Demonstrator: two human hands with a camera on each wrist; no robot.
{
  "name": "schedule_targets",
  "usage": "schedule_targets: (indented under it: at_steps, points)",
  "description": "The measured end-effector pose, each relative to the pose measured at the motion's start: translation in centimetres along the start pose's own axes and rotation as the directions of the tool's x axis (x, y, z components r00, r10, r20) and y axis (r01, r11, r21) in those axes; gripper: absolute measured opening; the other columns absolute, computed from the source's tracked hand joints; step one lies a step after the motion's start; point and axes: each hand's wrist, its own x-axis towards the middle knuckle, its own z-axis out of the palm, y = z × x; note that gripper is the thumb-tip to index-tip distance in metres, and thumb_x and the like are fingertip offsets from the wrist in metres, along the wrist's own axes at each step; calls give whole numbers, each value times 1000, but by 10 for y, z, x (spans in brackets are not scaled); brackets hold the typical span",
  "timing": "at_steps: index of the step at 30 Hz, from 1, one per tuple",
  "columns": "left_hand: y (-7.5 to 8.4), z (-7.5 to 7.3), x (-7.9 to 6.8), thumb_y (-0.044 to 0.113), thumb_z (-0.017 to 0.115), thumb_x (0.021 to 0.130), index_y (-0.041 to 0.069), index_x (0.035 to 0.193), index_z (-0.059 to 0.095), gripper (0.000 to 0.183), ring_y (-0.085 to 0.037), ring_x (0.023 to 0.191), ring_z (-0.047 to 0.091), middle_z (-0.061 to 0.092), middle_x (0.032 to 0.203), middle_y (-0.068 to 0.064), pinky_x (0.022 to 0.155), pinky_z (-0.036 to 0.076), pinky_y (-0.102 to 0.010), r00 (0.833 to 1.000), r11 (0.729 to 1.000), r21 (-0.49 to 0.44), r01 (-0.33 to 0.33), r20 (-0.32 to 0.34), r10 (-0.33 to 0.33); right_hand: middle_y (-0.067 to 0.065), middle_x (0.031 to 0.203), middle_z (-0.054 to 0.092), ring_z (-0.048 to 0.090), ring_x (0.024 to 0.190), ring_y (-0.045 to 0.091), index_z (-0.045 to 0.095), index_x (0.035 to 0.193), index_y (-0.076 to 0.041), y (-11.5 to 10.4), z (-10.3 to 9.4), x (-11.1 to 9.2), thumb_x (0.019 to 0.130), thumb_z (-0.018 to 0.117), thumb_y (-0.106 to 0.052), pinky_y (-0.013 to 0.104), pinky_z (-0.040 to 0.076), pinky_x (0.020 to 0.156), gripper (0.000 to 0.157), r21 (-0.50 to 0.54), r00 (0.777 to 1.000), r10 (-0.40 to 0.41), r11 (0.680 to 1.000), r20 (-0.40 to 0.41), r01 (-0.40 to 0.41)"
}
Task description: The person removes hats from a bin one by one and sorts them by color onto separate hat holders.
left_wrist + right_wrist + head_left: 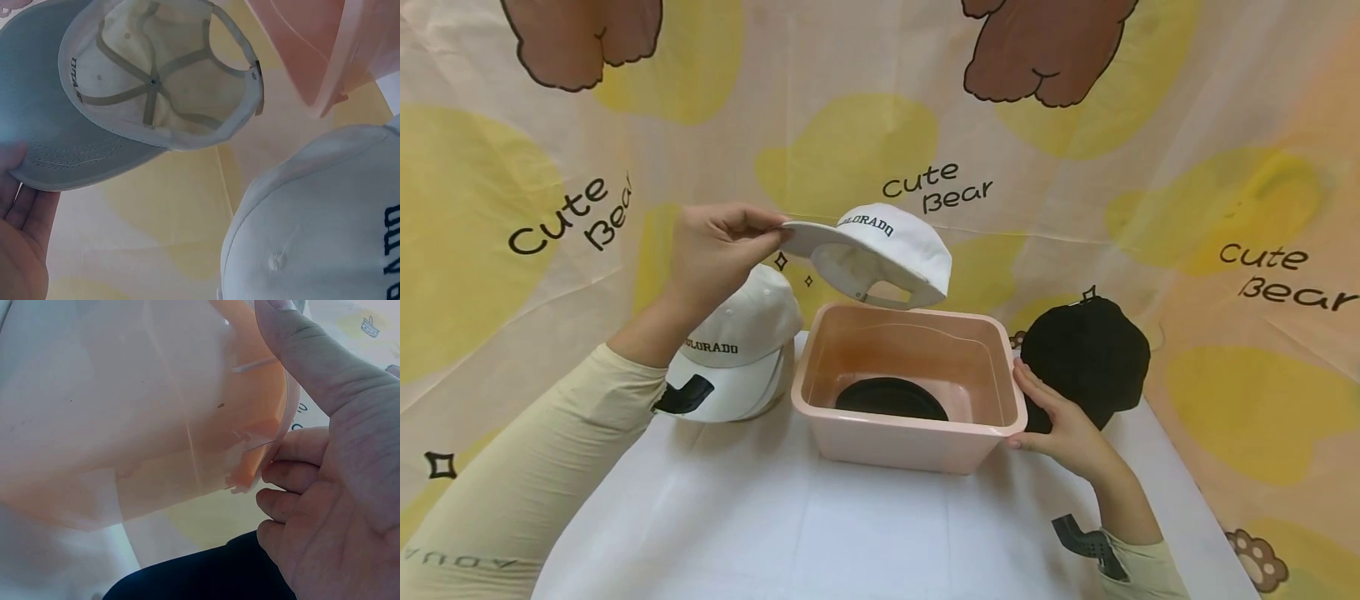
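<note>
A white baseball cap [917,250] with dark lettering hangs tilted above the back of a pink plastic bin [887,446]. My left hand [718,250] pinches it by the brim, and its hollow inside and back strap show in the left wrist view. Inside the bin lies a black rounded thing [891,398], partly hidden by the front wall. My right hand [1063,425] rests against the bin's right rim, thumb near the front corner and fingers along the side. Just beyond those fingers sits a black cap [1090,358], partly covered by the hand.
White caps [752,321], seemingly stacked, stand left of the bin, partly behind my left forearm. A white-covered table [880,533] bears everything. Behind it hangs a printed cloth [1037,192] with yellow patches and bears.
</note>
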Motion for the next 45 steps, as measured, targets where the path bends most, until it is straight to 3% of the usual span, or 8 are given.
schedule_targets:
  at_steps: [11, 15, 23, 34, 39, 45]
  points:
    - [-5, -16, 3, -11, 77, 82, -5, 87, 80, 8, -4, 74, 74, 79, 87, -10, 67, 59, -13, 995, 1000, -9, -22, -99, 21, 8, 170, 21, 21, 153, 47, 31, 162, -19, 1, -1, -2, 73, 93, -24, 82, 29, 107, 108, -3, 1000, 3, 1000, -7, -3]
    - [-8, -25, 2, -10, 77, 83, -4, 88, 81, 9, -3, 74, 74, 79, 87, -8, 66, 58, -11, 990, 999, 32, -35, -136, 39, 8, 170, 20, 21, 153, 47, 30, 162, -19, 0, -1, -1, 73, 93, -24, 81, 30, 107, 109, 2, 1000, 5, 1000, -4, -5]
    - [-16, -42, -2, -8, 77, 84, -3, 87, 81, 7, -1, 78, 75, 79, 88, -13, 75, 61, -15, 968, 977, 150, -152, -176, 178, 10, 170, 20, 21, 153, 47, 29, 163, -21, 0, -1, -2, 73, 93, -26, 81, 31, 107, 111, -12, 1000, 16, 1000, 2, -16]
    - [-22, -59, -13, -14, 78, 80, -9, 83, 79, 6, 2, 81, 73, 78, 86, 7, 80, 61, -16, 943, 964, 196, -180, -244, 225, 12, 169, 21, 21, 154, 46, 31, 162, -21, 2, -1, 0, 72, 94, -25, 82, 30, 107, 109, -4, 1000, 1, 1000, -5, -1]
    - [-16, -63, -22, -17, 76, 79, -12, 82, 78, 6, 3, 81, 73, 77, 86, 10, 81, 60, -15, 941, 964, 203, -169, -257, 219, 12, 169, 21, 21, 153, 46, 31, 162, -23, 3, -1, 1, 72, 94, -27, 81, 31, 106, 110, -10, 1000, 4, 1000, -5, -4]
    - [-23, -71, -33, -20, 74, 78, -16, 82, 76, 7, 2, 82, 74, 77, 85, 11, 83, 61, -17, 942, 972, 174, -159, -269, 203, 13, 170, 20, 21, 153, 46, 29, 162, -23, 3, -2, 0, 72, 94, -25, 81, 32, 106, 111, -13, 1000, 8, 1000, 3, -8]
